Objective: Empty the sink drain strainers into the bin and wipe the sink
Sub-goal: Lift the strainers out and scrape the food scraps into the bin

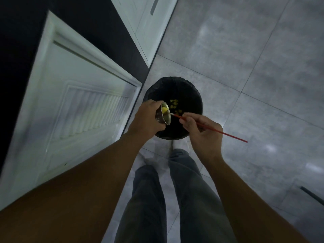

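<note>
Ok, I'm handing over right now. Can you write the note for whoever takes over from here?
Left hand: grips the metal strainer, tilted with its mouth over the bin.
Right hand: pinches a red stick, tip at the strainer's rim.
Done: yellow scraps lie in the bin.
Left: a yellow lump sits inside the strainer and probably needs scraping out. The sink is out of view, so wiping cannot be judged.

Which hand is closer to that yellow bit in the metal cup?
Left. The left hand grips the strainer holding the yellow scrap; the right hand is apart, beside it, pinching a red stick aimed at it.
</note>
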Demonstrator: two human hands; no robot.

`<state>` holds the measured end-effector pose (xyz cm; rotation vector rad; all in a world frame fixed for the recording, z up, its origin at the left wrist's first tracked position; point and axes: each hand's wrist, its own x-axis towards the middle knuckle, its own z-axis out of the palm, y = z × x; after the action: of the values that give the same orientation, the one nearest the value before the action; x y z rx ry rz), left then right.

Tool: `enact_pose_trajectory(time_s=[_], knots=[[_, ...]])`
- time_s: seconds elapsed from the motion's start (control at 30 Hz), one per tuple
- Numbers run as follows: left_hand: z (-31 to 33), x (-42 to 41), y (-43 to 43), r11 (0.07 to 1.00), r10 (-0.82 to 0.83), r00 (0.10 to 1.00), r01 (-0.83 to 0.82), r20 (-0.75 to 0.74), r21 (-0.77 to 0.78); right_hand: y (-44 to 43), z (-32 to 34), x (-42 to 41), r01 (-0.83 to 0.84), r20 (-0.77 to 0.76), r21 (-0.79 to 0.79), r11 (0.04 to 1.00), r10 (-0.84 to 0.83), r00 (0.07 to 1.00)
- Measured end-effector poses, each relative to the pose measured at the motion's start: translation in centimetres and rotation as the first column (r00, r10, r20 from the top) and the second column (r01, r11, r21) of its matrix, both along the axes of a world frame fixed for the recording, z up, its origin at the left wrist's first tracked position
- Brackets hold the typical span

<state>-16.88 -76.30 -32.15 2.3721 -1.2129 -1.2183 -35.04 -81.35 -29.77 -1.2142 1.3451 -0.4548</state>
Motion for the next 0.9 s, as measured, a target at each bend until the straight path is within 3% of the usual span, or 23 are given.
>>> enact_pose_trajectory(time_s=[0.23, 0.43, 0.63, 0.9], knots=[[-0.3, -0.2, -0.3, 1.000, -0.003, 0.999, 0.003, 0.042, 0.012, 0.5, -0.1, 1.2, -0.086, 0.041, 0.038, 0.996, 0.085, 0.996], [-0.5, 0.4, -0.1, 0.999, 0.015, 0.999, -0.016, 0.048, 0.034, -0.8, -0.2, 0.3, 0.040, 0.130, 0.145, 0.989, -0.059, 0.990], [-0.6, 0.1, -0.3, 1.000, -0.022, 0.998, 0.020, 0.052, 0.022, -0.4, 0.0, 1.4, -0.129, 0.132, 0.126, 0.984, 0.113, 0.985], [-0.9, 0.8, -0.1, 0.999, -0.014, 0.997, 0.011, 0.073, 0.040, -1.1, -0.4, 0.9, 0.021, 0.063, 0.107, 0.994, -0.028, 0.998]])
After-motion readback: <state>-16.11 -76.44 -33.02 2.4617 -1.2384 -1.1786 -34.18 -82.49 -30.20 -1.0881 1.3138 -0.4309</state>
